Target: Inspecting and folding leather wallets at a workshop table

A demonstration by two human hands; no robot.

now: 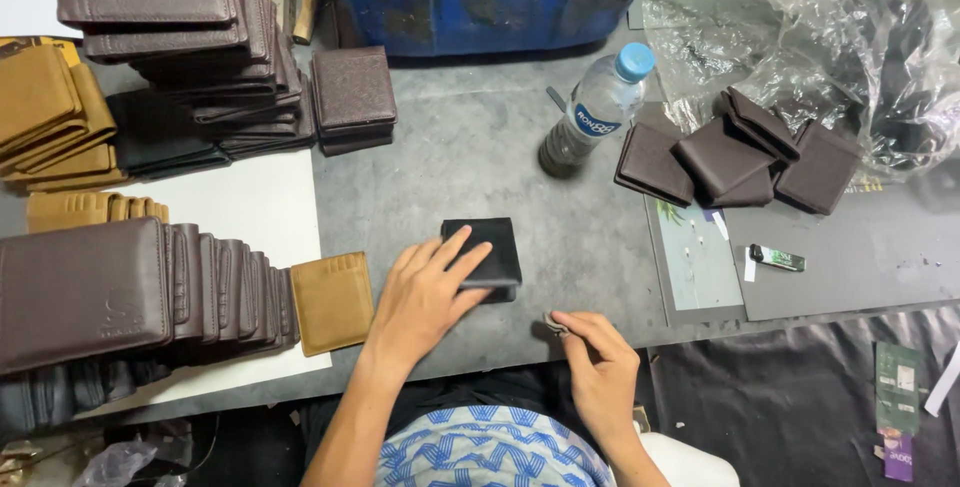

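Note:
My left hand [425, 297] lies flat on a black folded wallet [487, 255] near the front edge of the grey worktable [470, 147], fingers spread over its left half. My right hand [597, 362] is just below and to the right of the wallet, at the table edge, with fingers pinched on a small pale object [554, 323] that is too small to identify.
Dark brown wallets are stacked at top left [180, 37] and fanned in a row at left [150, 292]. Tan wallets [45, 117] and one tan piece [332, 302] lie left. A water bottle [592, 112], several brown wallets [735, 152], clear plastic wrap [820, 37], a lighter [778, 259].

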